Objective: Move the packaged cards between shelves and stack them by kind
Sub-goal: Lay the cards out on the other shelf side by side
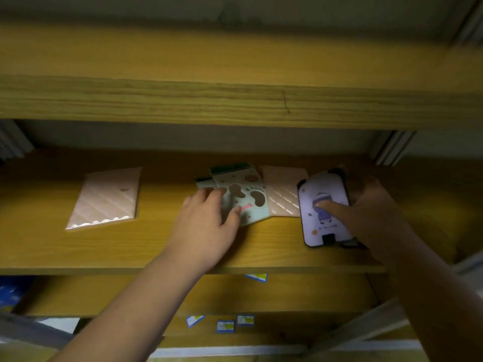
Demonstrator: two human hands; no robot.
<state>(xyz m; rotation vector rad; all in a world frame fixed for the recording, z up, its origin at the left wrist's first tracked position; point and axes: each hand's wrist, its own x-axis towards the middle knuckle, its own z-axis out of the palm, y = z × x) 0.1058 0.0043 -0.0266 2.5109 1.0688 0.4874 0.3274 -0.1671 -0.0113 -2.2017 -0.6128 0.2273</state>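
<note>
On the middle wooden shelf (156, 246) lie several packaged cards. A pink striped pack (104, 198) sits alone at the left. In the middle, my left hand (206, 220) grips a pale green pack with brown bean shapes (245, 194), fingers on its left edge and thumb on its face; more green packs lie under it. A second pink striped pack (283, 194) lies just to its right, partly covered. My right hand (366, 212) holds a lilac pack with a cartoon figure (322, 210), thumb pressed on its front; a dark pack shows beneath it.
The upper shelf board (235, 100) overhangs close above the hands. Lower shelves carry small blue-and-yellow labels (226, 325) on their front edges. Blue packets (10, 291) sit at the lower left. Grey metal uprights (392, 147) stand at the right back.
</note>
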